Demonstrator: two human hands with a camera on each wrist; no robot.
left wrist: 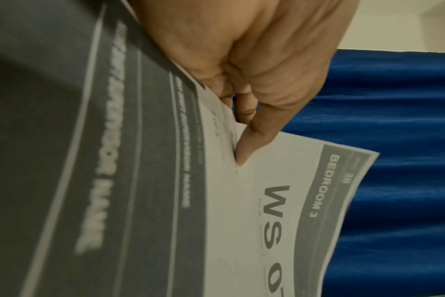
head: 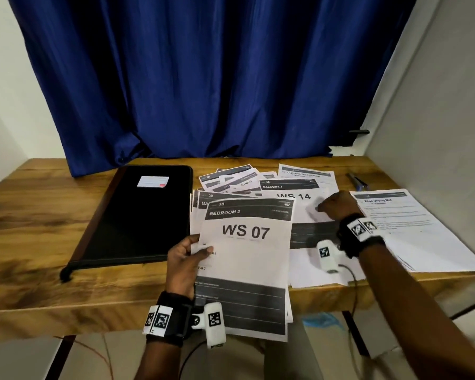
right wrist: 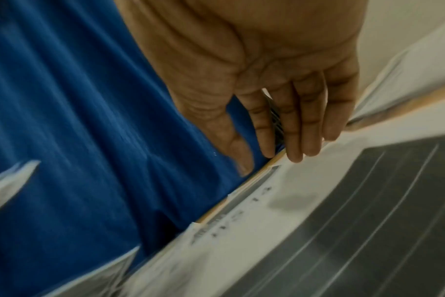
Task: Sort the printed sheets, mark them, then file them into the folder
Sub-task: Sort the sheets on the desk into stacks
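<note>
Pinching the WS 07 sheet (head: 246, 259) at its left edge, the left hand (head: 183, 266) shows its thumb (left wrist: 254, 140) on top only in the wrist view. The right hand (head: 337, 207), fingers (right wrist: 297, 120) straight and together, rests over the WS 14 sheet (head: 299, 204); contact is blurred. The folder (head: 137, 215) lies closed, left of the grip.

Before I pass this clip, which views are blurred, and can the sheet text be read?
Head view: sharp; white WS 07 sheet in the left hand reads clearly, edges bowed by the wide lens. Left wrist view: near dark band soft, heading legible. Right wrist view: motion-smeared; print under the right hand unreadable.
</note>
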